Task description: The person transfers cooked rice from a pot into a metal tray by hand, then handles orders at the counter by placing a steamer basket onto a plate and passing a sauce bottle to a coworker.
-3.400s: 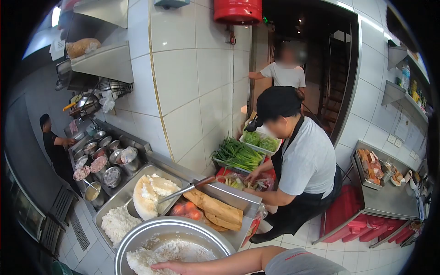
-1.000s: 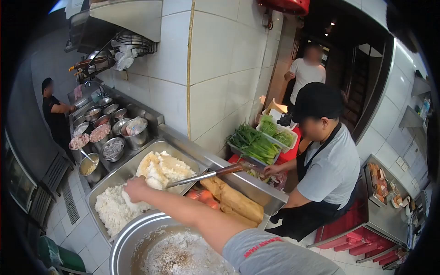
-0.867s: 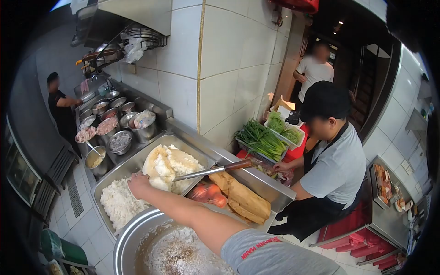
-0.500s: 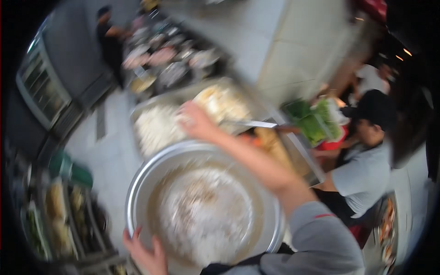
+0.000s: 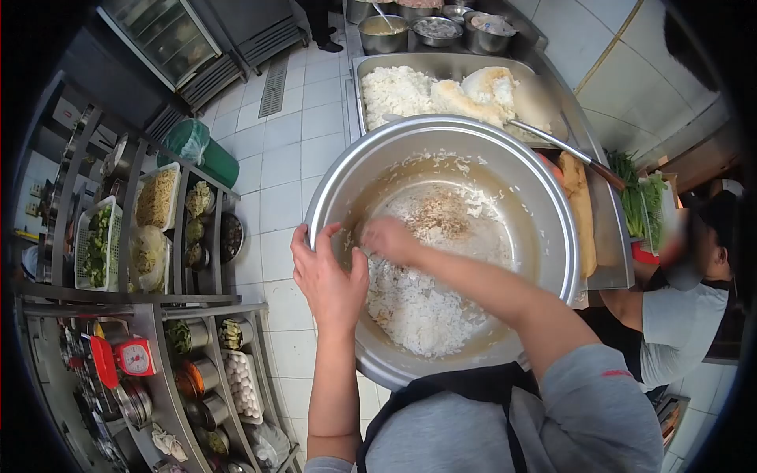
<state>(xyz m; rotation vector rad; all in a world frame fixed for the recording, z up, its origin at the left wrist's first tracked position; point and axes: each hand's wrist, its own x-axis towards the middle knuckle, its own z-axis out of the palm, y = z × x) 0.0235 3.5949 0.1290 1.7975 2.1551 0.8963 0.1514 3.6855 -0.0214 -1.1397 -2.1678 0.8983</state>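
A large round metal pot (image 5: 544,229) stands tilted before me, with white rice (image 5: 422,315) heaped on its near side and brownish residue (image 5: 441,217) on its bottom. My left hand (image 5: 327,284) grips the pot's left rim, thumb on the inner side, fingers over the edge. Inside the pot is my right hand (image 5: 390,240), just above the rice; motion blurs its fingers, and what they hold, if anything, is unclear. Beyond the pot, a rectangular metal tray (image 5: 359,94) bears more rice (image 5: 394,93) and a browned rice crust (image 5: 485,87). A spatula with a wooden handle (image 5: 603,173) rests across it.
Left are shelves (image 5: 142,303) with baskets, tubs and a red scale (image 5: 134,359). A green bin (image 5: 206,158) stands on the tiled floor. Metal bowls (image 5: 438,30) line the counter behind the tray. At the right are green vegetables (image 5: 643,201) and a co-worker (image 5: 682,323) in grey.
My right hand has come back from the tray into the pot. My left hand has moved up along the rim. The view has turned and tipped downward.
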